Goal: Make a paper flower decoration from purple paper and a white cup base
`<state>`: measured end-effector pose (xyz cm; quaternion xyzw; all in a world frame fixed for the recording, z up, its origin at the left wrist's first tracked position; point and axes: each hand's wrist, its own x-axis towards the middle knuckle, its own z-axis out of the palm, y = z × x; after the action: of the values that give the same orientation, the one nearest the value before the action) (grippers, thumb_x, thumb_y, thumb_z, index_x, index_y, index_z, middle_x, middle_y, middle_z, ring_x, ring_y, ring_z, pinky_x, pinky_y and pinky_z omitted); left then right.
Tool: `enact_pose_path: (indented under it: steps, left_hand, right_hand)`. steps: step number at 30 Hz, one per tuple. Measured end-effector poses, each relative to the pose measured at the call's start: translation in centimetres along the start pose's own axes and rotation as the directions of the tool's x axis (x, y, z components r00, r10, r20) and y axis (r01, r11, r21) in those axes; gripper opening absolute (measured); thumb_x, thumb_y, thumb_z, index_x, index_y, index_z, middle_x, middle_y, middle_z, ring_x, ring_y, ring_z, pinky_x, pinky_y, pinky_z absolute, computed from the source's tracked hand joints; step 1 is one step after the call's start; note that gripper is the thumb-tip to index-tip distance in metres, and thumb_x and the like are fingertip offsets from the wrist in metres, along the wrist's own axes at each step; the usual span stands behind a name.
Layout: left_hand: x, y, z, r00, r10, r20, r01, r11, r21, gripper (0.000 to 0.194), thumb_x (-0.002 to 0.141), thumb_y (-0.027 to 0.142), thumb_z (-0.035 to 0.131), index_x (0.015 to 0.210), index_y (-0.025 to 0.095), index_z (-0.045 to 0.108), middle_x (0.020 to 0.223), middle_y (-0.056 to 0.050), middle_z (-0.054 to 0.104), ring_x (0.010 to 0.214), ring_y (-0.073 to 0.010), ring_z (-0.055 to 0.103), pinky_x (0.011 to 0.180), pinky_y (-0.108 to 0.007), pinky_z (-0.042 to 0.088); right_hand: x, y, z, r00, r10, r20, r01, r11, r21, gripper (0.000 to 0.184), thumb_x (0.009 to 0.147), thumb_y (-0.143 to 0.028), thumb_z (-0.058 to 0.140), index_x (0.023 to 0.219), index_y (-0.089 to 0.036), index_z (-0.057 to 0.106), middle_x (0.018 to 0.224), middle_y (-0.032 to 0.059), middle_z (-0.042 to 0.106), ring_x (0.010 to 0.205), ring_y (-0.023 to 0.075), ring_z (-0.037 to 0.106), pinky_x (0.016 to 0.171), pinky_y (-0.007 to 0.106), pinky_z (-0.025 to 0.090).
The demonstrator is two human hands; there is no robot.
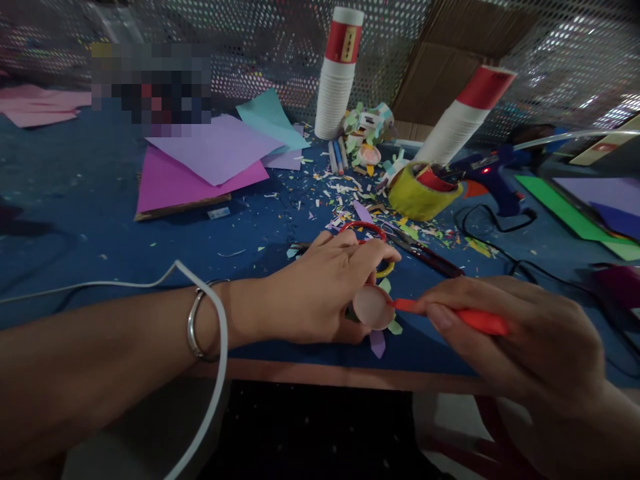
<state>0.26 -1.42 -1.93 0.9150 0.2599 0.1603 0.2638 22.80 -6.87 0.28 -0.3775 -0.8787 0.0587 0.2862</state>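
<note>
My left hand (320,287) rests at the table's front edge, fingers curled round a small round paper piece (373,308). It looks like a cup bottom, pale inside, with green and purple paper petals (378,344) sticking out from it. From the right, my right hand (520,333) pinches a slim orange-red pen-like thing (483,321), whose exact kind I cannot make out. Its thin end touches the round piece's right rim. Scissors with red and yellow handles (385,269) lie partly hidden behind my left hand. Dark-handled scissors (435,259) lie just beyond.
Paper scraps (345,200) litter the blue table around a yellow tape roll (425,197). Two stacks of paper cups (336,87) stand behind. A glue gun (500,177) with a lit red light stands right. Coloured sheets (215,147) lie left; a white cable (220,347) crosses my left forearm.
</note>
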Motion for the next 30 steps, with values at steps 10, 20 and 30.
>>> enact_pose_path:
  steps: [10,20,30]
  left_hand:
    - [0.0,0.0,0.2,1.0,-0.002,-0.006,0.002,1.0,0.014,0.071,0.076,0.037,0.072,0.137,0.019,0.039,0.12,-0.01,0.066,0.115,-0.0324,0.052,0.092,-0.043,0.033]
    - [0.2,0.0,0.3,1.0,-0.004,-0.029,0.005,0.999,0.047,0.068,0.078,0.042,0.071,0.134,0.019,0.04,0.126,-0.012,0.063,0.117,-0.0347,0.052,0.094,-0.045,0.034]
    - [0.0,-0.1,0.4,0.999,-0.02,-0.033,0.021,0.999,0.031,0.074,0.076,0.039,0.072,0.139,0.019,0.038,0.118,-0.009,0.066,0.115,-0.0332,0.053,0.094,-0.045,0.033]
  right_hand:
    - [1.9,0.4,0.4,0.973,0.197,0.121,-0.229,0.898,0.375,0.027,0.091,-0.015,0.052,0.067,-0.022,0.063,0.05,-0.0053,0.056,0.044,0.0075,0.053,0.042,0.021,0.039]
    - [1.7,0.4,2.6,0.935,0.348,0.067,-0.321,0.751,0.578,0.026,0.095,-0.02,0.054,0.072,-0.018,0.067,0.052,-0.0038,0.061,0.038,0.0051,0.05,0.037,0.017,0.039]
    - [0.7,-0.3,2.6,0.822,0.552,-0.141,-0.38,0.716,0.586,0.024,0.093,-0.02,0.06,0.074,-0.022,0.075,0.049,-0.0041,0.058,0.037,0.005,0.048,0.037,0.018,0.035]
